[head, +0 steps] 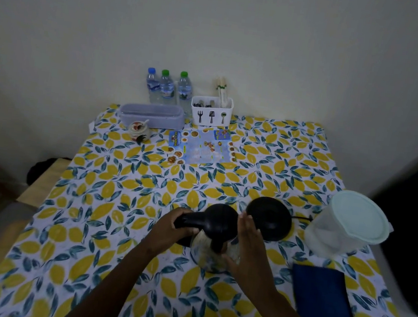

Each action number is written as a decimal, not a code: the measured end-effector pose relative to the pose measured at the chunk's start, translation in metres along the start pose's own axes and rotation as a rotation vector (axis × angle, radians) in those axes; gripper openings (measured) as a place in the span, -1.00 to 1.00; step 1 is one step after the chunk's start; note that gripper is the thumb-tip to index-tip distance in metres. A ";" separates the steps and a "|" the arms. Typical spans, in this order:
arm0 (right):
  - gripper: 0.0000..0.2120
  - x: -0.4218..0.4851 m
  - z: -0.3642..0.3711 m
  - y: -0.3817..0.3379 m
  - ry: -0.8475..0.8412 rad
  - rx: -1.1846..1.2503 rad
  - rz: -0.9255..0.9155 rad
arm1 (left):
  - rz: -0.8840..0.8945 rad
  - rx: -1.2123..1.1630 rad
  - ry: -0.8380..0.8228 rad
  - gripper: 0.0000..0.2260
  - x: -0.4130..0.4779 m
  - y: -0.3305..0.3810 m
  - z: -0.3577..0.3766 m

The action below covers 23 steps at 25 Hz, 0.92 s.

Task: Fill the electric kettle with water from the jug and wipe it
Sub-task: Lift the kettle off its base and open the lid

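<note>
Desk (269,150): covered in a lemon-print cloth, pushed against the wall; everything for the job sits on its near half.
Jug (347,225): at the right edge, lid on, standing upright, well apart from both hands; I cannot tell how much water is in it.
Cloth (322,298): dark blue, folded flat near the right corner, just in front of the jug, untouched.
Kettle (215,235): glass body with a black lid and handle, in front of the person at the middle of the desk, off its base; whether it rests on the desk or is lifted I cannot tell.
Base (269,217): black disc just behind and right of the kettle, cord trailing toward the jug.
Progress: by my reading, barely begun; the kettle lid looks closed, no pouring is under way, and wiping is left too.
Left hand (170,228): wrapped tight around the kettle's handle, forearm coming in from below.
Right hand (246,244): fingers straight, palm flat against the kettle's right side, steadying rather than gripping.
</note>
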State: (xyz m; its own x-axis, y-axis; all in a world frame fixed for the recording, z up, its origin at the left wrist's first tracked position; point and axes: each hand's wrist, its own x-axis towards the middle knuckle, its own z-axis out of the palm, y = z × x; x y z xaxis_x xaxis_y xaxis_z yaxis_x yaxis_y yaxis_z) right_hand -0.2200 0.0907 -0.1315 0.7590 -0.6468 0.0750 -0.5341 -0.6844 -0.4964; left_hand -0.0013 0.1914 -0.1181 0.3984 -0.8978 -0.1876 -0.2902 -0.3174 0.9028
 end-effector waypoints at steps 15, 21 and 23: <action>-0.13 0.000 -0.002 0.025 -0.067 -0.141 0.030 | 0.252 0.735 0.233 -0.47 0.015 0.043 0.069; -0.18 -0.004 -0.005 0.024 -0.084 -0.207 0.015 | 0.214 0.398 0.257 -0.56 0.007 0.053 0.068; -0.16 -0.005 -0.005 0.020 -0.060 -0.206 0.019 | 0.168 0.192 0.275 -0.57 0.002 0.054 0.064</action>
State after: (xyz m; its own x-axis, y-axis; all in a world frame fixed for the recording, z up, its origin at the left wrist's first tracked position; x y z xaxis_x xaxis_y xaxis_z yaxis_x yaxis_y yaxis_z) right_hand -0.2366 0.0789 -0.1375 0.7656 -0.6432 0.0130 -0.6085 -0.7306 -0.3098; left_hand -0.0717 0.1530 -0.0943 0.5425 -0.8350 0.0918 -0.5187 -0.2470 0.8185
